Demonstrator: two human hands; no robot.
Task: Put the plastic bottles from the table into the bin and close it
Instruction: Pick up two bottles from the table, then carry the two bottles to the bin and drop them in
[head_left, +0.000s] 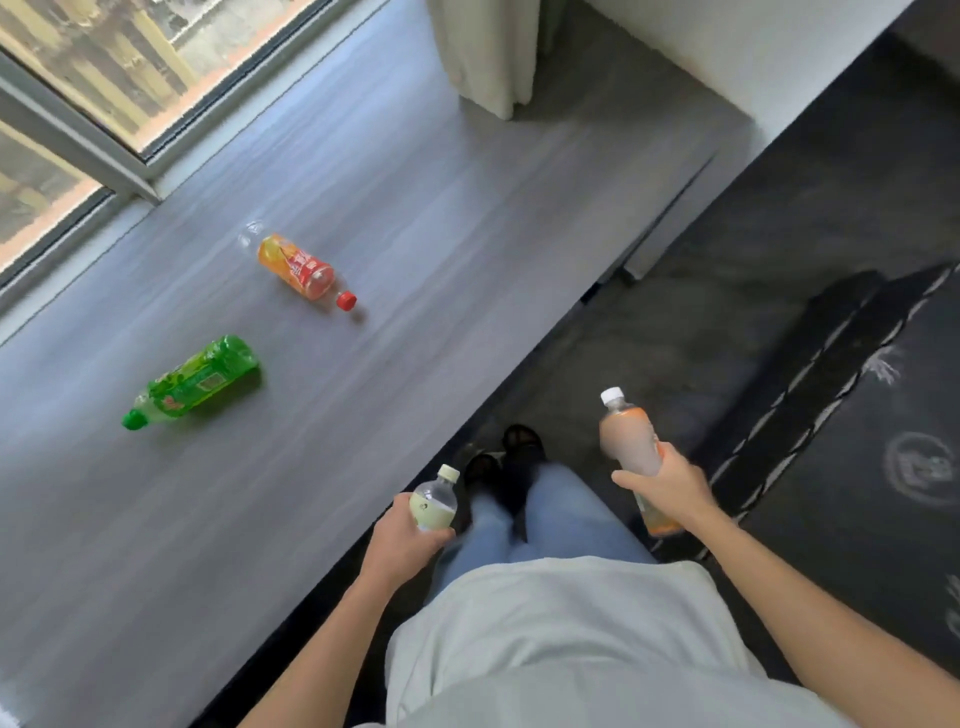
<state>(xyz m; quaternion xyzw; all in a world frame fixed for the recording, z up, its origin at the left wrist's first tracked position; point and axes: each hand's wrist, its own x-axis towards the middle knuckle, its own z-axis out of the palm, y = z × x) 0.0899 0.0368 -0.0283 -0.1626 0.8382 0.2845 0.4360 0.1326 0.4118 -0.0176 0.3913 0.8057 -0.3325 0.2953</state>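
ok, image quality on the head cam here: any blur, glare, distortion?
Head view: motion blur on the orange bottle in the right hand; daylight sheen across the table below the window; wide-angle bowing of the table edge; the green bottle and red-capped bottle read sharp.

No legible text anywhere. Green bottle (195, 382) on the surface has a label with red and white marks, too blurred to read. Orange-red bottle (303, 271) label shows white characters, unreadable. Floor mat (919, 462) has a round white emblem, lettering too small to make out.
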